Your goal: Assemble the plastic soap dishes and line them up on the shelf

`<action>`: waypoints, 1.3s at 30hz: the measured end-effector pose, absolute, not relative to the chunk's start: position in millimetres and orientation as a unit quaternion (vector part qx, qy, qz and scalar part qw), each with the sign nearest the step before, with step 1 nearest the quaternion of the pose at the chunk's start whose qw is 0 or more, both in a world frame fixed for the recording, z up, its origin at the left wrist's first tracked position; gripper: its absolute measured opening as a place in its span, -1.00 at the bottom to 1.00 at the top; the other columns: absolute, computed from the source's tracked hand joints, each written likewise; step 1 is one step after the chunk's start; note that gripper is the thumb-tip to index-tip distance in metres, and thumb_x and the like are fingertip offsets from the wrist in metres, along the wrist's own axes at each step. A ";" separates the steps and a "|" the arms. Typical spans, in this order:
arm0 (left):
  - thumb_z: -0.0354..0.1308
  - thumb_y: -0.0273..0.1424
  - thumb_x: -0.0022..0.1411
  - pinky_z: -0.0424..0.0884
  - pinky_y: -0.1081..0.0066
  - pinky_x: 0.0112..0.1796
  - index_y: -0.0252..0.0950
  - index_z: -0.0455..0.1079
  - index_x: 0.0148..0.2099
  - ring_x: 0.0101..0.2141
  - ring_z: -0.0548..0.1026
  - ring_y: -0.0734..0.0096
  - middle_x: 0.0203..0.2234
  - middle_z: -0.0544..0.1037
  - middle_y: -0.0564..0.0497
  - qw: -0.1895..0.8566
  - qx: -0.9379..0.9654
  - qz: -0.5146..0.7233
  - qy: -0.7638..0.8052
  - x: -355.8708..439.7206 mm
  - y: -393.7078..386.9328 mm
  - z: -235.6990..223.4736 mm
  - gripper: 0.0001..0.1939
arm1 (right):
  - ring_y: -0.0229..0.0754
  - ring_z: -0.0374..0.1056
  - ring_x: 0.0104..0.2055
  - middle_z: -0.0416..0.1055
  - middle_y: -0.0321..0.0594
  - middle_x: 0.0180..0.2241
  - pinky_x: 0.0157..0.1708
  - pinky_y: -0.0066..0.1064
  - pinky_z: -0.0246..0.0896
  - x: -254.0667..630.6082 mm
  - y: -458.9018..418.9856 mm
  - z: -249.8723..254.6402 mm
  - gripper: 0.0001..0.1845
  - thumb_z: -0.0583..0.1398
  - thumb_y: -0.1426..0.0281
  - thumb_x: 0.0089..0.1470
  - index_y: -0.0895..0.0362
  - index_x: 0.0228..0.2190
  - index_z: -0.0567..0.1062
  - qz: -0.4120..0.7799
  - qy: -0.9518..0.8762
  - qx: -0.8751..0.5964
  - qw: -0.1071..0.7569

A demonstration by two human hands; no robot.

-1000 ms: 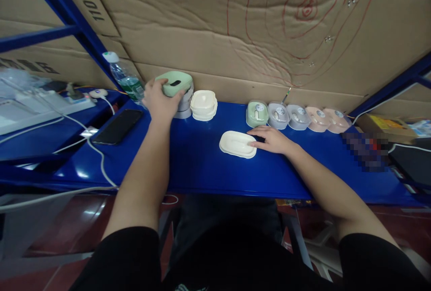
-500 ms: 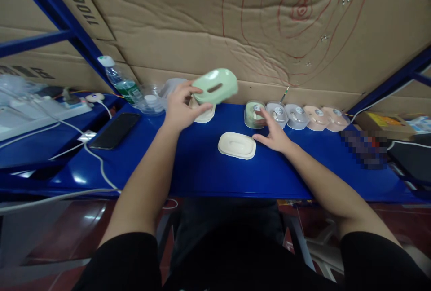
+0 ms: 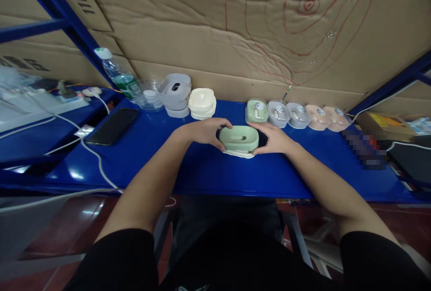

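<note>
A pale green oval shell with a slot in its top sits on a cream oval base in the middle of the blue shelf. My left hand curls round the shell's left end. At the shell's right end my right hand grips it from the other side. Both hands press on the shell together.
At the back stand a stack of grey shells and a stack of cream bases. A row of finished boxes, green, grey and pink, lines the cardboard wall. A water bottle, clear lids, a black phone and white cables lie at the left.
My left hand lifted the green shell off the back stack, carried it right and set it down on the cream base. My right hand moved from the base's edge to the shell's right end.
</note>
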State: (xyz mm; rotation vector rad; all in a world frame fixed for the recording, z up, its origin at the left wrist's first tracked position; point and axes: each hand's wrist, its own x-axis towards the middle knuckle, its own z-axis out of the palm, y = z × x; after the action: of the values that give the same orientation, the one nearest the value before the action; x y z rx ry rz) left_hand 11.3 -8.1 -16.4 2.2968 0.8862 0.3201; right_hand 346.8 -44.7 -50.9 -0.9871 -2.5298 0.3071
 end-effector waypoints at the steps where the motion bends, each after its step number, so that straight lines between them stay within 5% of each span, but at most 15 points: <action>1: 0.57 -0.13 -0.12 0.51 0.21 0.02 -0.15 0.48 0.24 0.06 0.60 0.04 0.15 0.61 -0.12 0.315 0.882 0.116 0.332 13.1 -9.3 -17.1 -0.15 | 0.41 0.38 0.36 0.38 0.09 0.39 0.34 0.28 0.30 346.0 -45.1 -50.0 0.35 0.46 -0.30 -0.13 0.00 0.50 0.20 0.110 -0.909 -0.351 0.194; 4: 0.55 -0.14 -0.08 0.48 0.18 0.09 -0.12 0.46 0.27 0.11 0.57 0.01 0.19 0.59 -0.12 0.281 0.903 0.114 0.306 17.8 -12.4 -17.9 -0.16 | 0.40 0.37 0.37 0.35 0.12 0.41 0.33 0.21 0.35 343.2 -46.1 -49.1 0.45 0.47 -0.33 -0.21 0.02 0.52 0.15 0.109 -0.919 -0.342 0.163; 11: 0.51 -0.18 -0.06 0.42 0.07 0.20 -0.17 0.38 0.36 0.21 0.50 -0.07 0.24 0.54 -0.19 0.249 0.909 0.113 0.315 22.6 -16.2 -16.1 -0.08 | 0.38 0.23 0.47 0.19 0.12 0.50 0.42 0.24 0.22 342.1 -43.8 -57.7 0.28 0.42 -0.15 0.10 0.05 0.57 -0.01 0.098 -0.928 -0.331 0.142; 19: 0.40 -0.32 -0.05 0.45 0.09 0.15 -0.25 0.30 0.42 0.20 0.48 -0.12 0.20 0.54 -0.22 0.201 0.914 0.101 0.338 33.3 -25.1 -19.4 -0.05 | 0.44 0.15 0.50 0.10 0.16 0.53 0.43 0.31 0.18 343.0 -40.2 -65.0 0.35 0.36 -0.23 0.13 0.11 0.59 -0.15 0.110 -0.922 -0.347 0.134; 26: 0.55 -0.13 -0.09 0.43 0.12 0.16 -0.16 0.30 0.45 0.25 0.46 -0.11 0.30 0.50 -0.19 0.210 0.908 0.110 0.345 25.8 -16.5 -23.9 0.07 | 0.44 0.08 0.53 0.07 0.12 0.54 0.45 0.31 0.14 342.8 -38.5 -66.4 0.35 0.34 -0.24 0.14 0.05 0.59 -0.20 0.114 -0.923 -0.344 0.133; 28: 0.54 -0.07 -0.05 0.48 0.16 0.08 -0.15 0.37 0.40 0.12 0.56 -0.02 0.25 0.53 -0.17 0.220 0.900 0.137 0.350 21.2 -13.0 -17.9 -0.02 | 0.44 0.08 0.53 0.06 0.15 0.54 0.46 0.31 0.14 342.3 -38.3 -65.6 0.34 0.33 -0.25 0.14 0.07 0.59 -0.16 0.115 -0.921 -0.347 0.132; 32: 0.23 -0.05 0.33 0.50 0.08 0.00 -0.19 0.57 0.04 -0.17 0.60 0.13 -0.08 0.65 -0.13 0.080 0.790 0.395 0.462 1.0 -2.9 1.3 -0.60 | 0.43 0.13 0.51 0.09 0.17 0.53 0.44 0.31 0.15 342.7 -37.0 -66.1 0.32 0.33 -0.25 0.14 0.09 0.58 -0.10 0.121 -0.919 -0.348 0.136; 35: 0.05 -0.15 0.43 0.43 -0.08 0.08 -0.18 0.49 -0.12 -0.06 0.55 0.00 -0.15 0.59 -0.21 -0.106 0.596 0.587 0.537 -37.0 6.2 11.9 -0.72 | 0.42 0.17 0.50 0.12 0.15 0.52 0.43 0.32 0.19 344.0 -35.7 -68.5 0.32 0.34 -0.26 0.12 0.06 0.58 -0.09 0.124 -0.917 -0.352 0.137; 39: 0.03 -0.26 0.35 0.05 -0.24 0.36 -0.18 0.46 0.01 0.35 0.26 -0.19 0.21 0.38 -0.28 -0.137 0.448 0.608 0.641 -103.5 12.5 9.5 -0.73 | 0.42 0.21 0.48 0.18 0.09 0.50 0.41 0.33 0.22 344.5 -35.1 -69.9 0.31 0.38 -0.24 0.09 0.00 0.57 -0.05 0.125 -0.913 -0.359 0.148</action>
State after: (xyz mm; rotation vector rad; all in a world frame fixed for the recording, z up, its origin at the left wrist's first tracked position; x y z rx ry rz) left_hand -103.5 12.5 9.5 1.5439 2.2109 2.0964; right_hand 344.5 -35.1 -69.9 -1.0320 -2.6271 0.3607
